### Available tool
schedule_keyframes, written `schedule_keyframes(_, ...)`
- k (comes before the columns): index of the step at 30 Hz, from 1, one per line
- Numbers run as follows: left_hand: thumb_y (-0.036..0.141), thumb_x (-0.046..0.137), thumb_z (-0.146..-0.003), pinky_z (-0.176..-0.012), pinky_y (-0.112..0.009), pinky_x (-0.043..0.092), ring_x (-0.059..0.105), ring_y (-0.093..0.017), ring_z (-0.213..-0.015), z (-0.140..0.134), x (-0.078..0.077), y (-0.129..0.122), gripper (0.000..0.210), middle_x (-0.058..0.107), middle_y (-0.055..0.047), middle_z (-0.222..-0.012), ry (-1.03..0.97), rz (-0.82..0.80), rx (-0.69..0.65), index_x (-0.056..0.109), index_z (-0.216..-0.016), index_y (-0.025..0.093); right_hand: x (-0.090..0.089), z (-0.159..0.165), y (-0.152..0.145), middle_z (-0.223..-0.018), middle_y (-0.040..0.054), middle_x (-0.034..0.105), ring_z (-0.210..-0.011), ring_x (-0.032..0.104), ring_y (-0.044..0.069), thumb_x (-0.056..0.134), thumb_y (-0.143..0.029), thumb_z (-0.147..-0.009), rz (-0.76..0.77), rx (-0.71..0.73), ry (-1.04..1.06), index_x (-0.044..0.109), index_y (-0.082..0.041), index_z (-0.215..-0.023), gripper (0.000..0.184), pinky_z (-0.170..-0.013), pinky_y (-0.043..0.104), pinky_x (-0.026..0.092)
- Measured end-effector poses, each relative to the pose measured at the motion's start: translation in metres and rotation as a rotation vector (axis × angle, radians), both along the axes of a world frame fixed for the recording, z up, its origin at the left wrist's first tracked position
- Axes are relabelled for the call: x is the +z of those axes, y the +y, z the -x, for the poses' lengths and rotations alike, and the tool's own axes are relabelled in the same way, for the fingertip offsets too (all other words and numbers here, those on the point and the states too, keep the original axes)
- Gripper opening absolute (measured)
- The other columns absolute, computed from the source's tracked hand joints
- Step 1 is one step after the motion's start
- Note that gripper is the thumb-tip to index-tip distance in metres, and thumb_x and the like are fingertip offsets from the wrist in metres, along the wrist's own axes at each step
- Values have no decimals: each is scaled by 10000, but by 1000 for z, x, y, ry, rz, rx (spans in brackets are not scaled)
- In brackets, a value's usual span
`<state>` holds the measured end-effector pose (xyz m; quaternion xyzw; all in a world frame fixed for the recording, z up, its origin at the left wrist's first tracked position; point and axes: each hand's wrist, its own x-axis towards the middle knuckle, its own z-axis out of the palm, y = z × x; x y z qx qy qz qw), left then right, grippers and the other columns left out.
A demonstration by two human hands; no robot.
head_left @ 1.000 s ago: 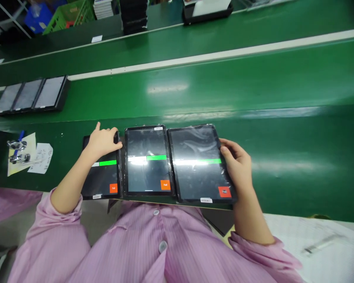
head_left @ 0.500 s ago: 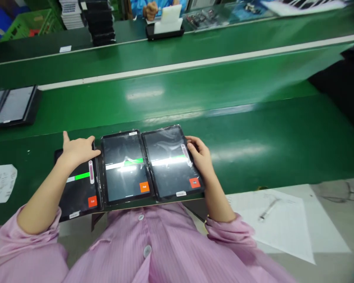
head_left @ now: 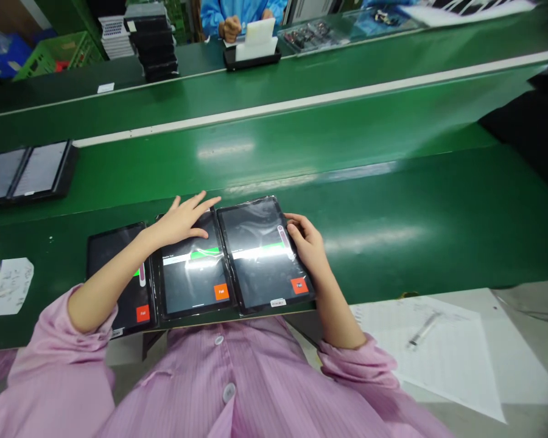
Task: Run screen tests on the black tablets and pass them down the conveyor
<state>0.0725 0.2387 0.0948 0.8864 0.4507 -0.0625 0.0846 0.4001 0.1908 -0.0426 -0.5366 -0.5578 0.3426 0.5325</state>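
Three tablets lie side by side at the bench's front edge, their dark screens showing a green bar and an orange button. Over the upper part of the middle tablet (head_left: 198,283) is my left hand (head_left: 182,220), fingers spread and holding nothing; whether it touches the screen I cannot tell. My left forearm crosses the left tablet (head_left: 112,243) and hides part of it. At the right tablet (head_left: 256,267), my right hand (head_left: 307,243) grips the right edge with curled fingers, beside a pink-and-white label.
Two more tablets (head_left: 39,167) lie at the far left of the green bench (head_left: 393,231). Papers (head_left: 11,286) rest at left, and white sheets (head_left: 438,353) with a pen-like object lie below right. Across the bench, a co-worker's hand (head_left: 231,28) is near a black tray (head_left: 251,61).
My left hand has moved right, from the left tablet to over the middle one, with its fingers spread. My right hand stays at the right tablet's edge.
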Motion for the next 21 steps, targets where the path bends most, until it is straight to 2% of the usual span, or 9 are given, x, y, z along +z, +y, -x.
schedule_keyframes(2,443,690,-869,-1175,-467,321,395,-276,-1402,-1,-2,11,845,354,-135,-1545,-58,104,-99,249,-1576,301,0,0,-1,-984,68,609,-878,576,173,562,-580,-878,-3,-2,2,635,-149,-1202,544,-793,276,460)
schedule_keyframes(4,395,731,-833,-1100,-372,394,471,-242,-1282,2,-1,15,730,426,-106,-1428,-57,163,-118,407,-1482,314,0,0,-1,-981,65,608,-894,579,173,565,-564,-880,-3,-4,3,639,-149,-1201,530,-807,274,463)
schedule_keyframes(7,359,701,-861,-1093,-427,382,446,-269,-1266,3,0,9,520,357,-95,-1418,41,180,-86,546,-1357,372,0,-1,-2,-988,64,605,-901,576,170,559,-552,-884,-2,-15,-8,639,-147,-1206,524,-801,268,466)
schedule_keyframes(11,368,630,-912,-1063,-475,394,427,-307,-1259,-3,0,4,480,298,-110,-1430,149,167,-75,535,-1378,433,0,-1,-2,-1009,79,606,-902,567,178,554,-570,-872,-6,-22,-46,633,-143,-1194,540,-747,261,463)
schedule_keyframes(18,372,696,-823,-914,-327,452,491,-229,-1081,-8,8,9,560,402,-96,-1307,102,213,-86,538,-1360,354,1,-1,-3,-1020,81,609,-917,577,178,543,-570,-874,-3,-35,-76,632,-141,-1197,544,-783,266,476)
schedule_keyframes(21,368,692,-802,-861,-309,455,489,-216,-1023,-10,8,10,549,415,-90,-1271,95,215,-59,546,-1329,335,1,-1,-3,-1027,82,613,-915,583,177,544,-571,-872,8,-28,-73,625,-141,-1202,548,-789,268,473)
